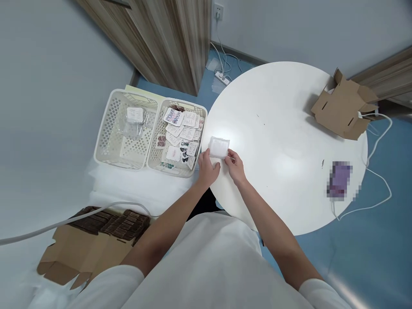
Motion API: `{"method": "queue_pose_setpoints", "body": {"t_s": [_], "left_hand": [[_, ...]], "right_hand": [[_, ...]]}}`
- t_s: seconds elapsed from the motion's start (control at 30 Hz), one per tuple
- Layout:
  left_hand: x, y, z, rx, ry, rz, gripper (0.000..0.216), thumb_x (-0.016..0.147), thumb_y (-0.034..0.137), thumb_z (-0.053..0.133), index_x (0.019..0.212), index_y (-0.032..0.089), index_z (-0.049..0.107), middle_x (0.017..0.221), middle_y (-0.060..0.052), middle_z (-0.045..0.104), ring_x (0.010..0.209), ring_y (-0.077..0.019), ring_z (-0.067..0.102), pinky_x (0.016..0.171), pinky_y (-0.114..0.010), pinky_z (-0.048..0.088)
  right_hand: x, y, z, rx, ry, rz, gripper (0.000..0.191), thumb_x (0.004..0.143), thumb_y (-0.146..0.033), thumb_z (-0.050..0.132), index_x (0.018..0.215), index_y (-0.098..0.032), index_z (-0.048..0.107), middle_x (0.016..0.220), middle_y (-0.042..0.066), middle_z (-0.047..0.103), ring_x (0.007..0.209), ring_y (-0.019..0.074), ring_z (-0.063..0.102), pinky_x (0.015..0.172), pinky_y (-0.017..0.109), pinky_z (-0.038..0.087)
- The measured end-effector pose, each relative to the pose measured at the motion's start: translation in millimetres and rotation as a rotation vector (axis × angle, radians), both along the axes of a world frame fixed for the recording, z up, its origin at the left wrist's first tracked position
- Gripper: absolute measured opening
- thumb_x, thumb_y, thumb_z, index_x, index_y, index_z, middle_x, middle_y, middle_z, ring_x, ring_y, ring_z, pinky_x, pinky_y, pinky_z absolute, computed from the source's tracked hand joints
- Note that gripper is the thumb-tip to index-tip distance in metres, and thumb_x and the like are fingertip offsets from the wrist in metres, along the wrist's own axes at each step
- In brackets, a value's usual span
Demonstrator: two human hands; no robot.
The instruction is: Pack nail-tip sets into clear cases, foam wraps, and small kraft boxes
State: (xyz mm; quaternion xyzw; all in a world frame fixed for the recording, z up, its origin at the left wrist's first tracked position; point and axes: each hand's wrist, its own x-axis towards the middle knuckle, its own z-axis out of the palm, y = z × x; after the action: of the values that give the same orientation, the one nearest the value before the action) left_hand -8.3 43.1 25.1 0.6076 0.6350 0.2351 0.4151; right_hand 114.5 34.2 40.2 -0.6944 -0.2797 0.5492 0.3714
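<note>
Near the centre of the frame, a small flat white square packet (219,146) is positioned over the left part of the round white table (283,98). Appearance: rounded corners, a brighter inner panel, a paler, slightly see-through margin around it; upper face plain. Whether it rests flat or is slightly raised cannot be told from overhead.

Position relative to fingers: packet lies just beyond both hands, its near edge toward them. Left hand (208,169): extended fingertips touch the near left corner; thumb spread away from the packet, no grip closed. Right hand (235,166): thumb and bent forefinger pinch the near right corner.

Surroundings: left of the packet, a white perforated plastic basket (170,172) with printed cards and coloured blister packs. Upper right of the frame, an open brown cardboard box (341,109) on the table.
</note>
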Motion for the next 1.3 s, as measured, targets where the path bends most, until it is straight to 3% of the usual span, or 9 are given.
{"method": "queue_pose_setpoints", "body": {"t_s": [0.37,0.7,0.9,1.1,1.3], "left_hand": [[0.5,-22.7,7.0,0.025,0.066,0.002,0.071,0.07,0.024,0.056,0.131,0.015,0.021,0.131,-0.016,0.025,0.127,-0.0298,0.019,0.103,-0.048,0.019],[1.6,-102.8,22.3,0.026,0.157,0.008,0.057,0.072,0.031,0.056,0.124,0.018,0.036,0.13,-0.014,0.032,0.125,-0.0324,0.025,0.1,-0.053,0.025],[9.5,-142.2,34.5,-0.046,0.076,-0.102,0.043,0.077,0.029,0.051,0.117,0.018,0.045,0.119,-0.012,0.051,0.109,-0.0241,0.049,0.092,-0.041,0.04],[-0.8,-186.7,53.2,-0.005,0.053,-0.025,0.035,0.077,0.031,0.051,0.11,0.018,0.053,0.11,-0.011,0.058,0.1,-0.023,0.056,0.085,-0.037,0.046],[-53.5,-229.5,60.6,-0.031,0.163,0.206,0.033,0.078,0.033,0.05,0.108,0.019,0.055,0.108,-0.01,0.06,0.1,-0.0234,0.056,0.083,-0.037,0.047]], "right_hand": [[21.3,-26.9,-0.7,-0.068,-0.021,0.023,0.048,0.072,-0.041,0.053,0.117,-0.028,0.047,0.123,0.005,0.045,0.085,0.0147,0.055,0.079,0.035,0.046],[67.5,-97.4,40.8,-0.027,0.057,0.186,0.041,0.069,-0.04,0.055,0.106,-0.022,0.054,0.102,0.005,0.057,0.077,0.0125,0.058,0.07,0.029,0.045],[88.6,-139.0,49.7,0.002,0.075,0.201,0.039,0.068,-0.041,0.056,0.102,-0.022,0.056,0.099,0.005,0.058,0.076,0.0138,0.059,0.069,0.029,0.046],[68.6,-148.2,41.7,-0.013,0.099,0.41,0.039,0.067,-0.041,0.058,0.101,-0.022,0.058,0.093,0.004,0.058,0.073,0.014,0.058,0.069,0.031,0.046],[18.9,-139.6,35.7,0.004,0.148,0.649,0.039,0.068,-0.043,0.057,0.101,-0.022,0.057,0.092,0.004,0.058,0.074,0.0146,0.058,0.069,0.031,0.046]]}}
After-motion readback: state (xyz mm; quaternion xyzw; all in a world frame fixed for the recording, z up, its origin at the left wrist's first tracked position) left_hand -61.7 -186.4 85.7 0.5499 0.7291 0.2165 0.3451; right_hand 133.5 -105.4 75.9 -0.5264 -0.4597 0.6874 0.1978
